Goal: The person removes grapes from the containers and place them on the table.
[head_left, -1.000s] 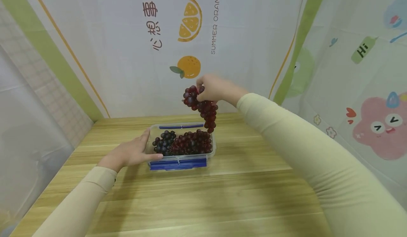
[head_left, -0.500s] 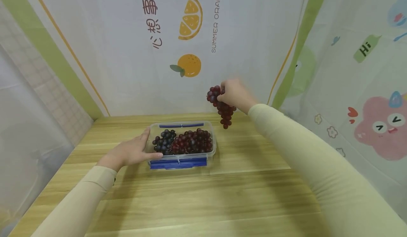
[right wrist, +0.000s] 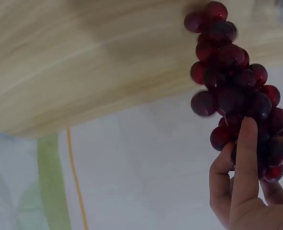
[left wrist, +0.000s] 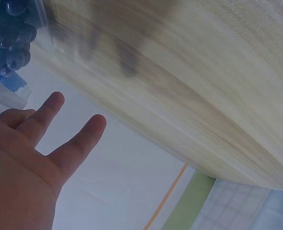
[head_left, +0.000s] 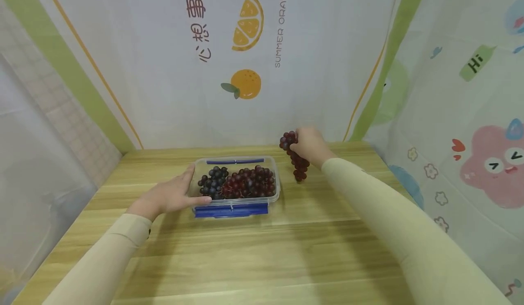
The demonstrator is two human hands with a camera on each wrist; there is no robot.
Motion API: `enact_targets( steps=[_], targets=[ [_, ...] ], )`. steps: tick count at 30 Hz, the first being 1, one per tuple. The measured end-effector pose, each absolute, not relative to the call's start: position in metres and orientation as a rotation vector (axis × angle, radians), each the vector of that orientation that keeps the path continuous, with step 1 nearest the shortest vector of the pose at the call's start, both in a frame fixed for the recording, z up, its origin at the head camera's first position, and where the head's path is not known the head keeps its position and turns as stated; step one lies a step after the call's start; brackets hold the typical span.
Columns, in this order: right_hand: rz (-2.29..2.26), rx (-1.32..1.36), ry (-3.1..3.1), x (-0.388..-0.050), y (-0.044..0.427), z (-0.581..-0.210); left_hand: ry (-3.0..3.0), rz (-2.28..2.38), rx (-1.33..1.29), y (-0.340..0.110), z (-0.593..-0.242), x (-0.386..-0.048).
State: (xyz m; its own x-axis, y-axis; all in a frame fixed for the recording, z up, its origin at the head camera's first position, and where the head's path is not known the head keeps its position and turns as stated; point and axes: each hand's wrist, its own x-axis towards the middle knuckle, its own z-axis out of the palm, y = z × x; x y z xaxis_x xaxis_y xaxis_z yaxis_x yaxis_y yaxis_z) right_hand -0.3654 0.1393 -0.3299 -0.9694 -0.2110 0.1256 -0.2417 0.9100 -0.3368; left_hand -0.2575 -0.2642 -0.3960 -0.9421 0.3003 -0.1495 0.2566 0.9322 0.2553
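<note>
A bunch of red grapes (head_left: 300,163) hangs from my right hand (head_left: 312,146), whose fingers pinch its upper part to the right of the container. In the right wrist view the fingers of the right hand (right wrist: 249,191) curl round the red bunch (right wrist: 230,98). My left hand (head_left: 168,196) rests with spread, straight fingers on the left end of a clear plastic container (head_left: 277,177). Inside lie dark grapes (head_left: 213,183) at the left and red grapes (head_left: 249,182) at the right. The left wrist view shows the left hand (left wrist: 36,153) beside the container's edge.
The wooden table (head_left: 262,259) extends in front of the container and to both sides. A white printed cloth (head_left: 163,91) hangs behind its back edge, and another patterned cloth (head_left: 442,100) hangs at the right. Blue latch strips (head_left: 231,210) line the container's long sides.
My right hand has carried the red bunch from above the container's right end out to the right, then lowered it closer to the table. The left hand has stayed on the container.
</note>
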Motion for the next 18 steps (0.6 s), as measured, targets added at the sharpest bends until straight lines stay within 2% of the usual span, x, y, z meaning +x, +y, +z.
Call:
enact_targets(
  steps=[18],
  targets=[
    [0.474,0.375,-3.076,-0.38,0.173,-0.368,2.904,0.345,0.419,-0.264,-0.398,-0.258]
  ],
)
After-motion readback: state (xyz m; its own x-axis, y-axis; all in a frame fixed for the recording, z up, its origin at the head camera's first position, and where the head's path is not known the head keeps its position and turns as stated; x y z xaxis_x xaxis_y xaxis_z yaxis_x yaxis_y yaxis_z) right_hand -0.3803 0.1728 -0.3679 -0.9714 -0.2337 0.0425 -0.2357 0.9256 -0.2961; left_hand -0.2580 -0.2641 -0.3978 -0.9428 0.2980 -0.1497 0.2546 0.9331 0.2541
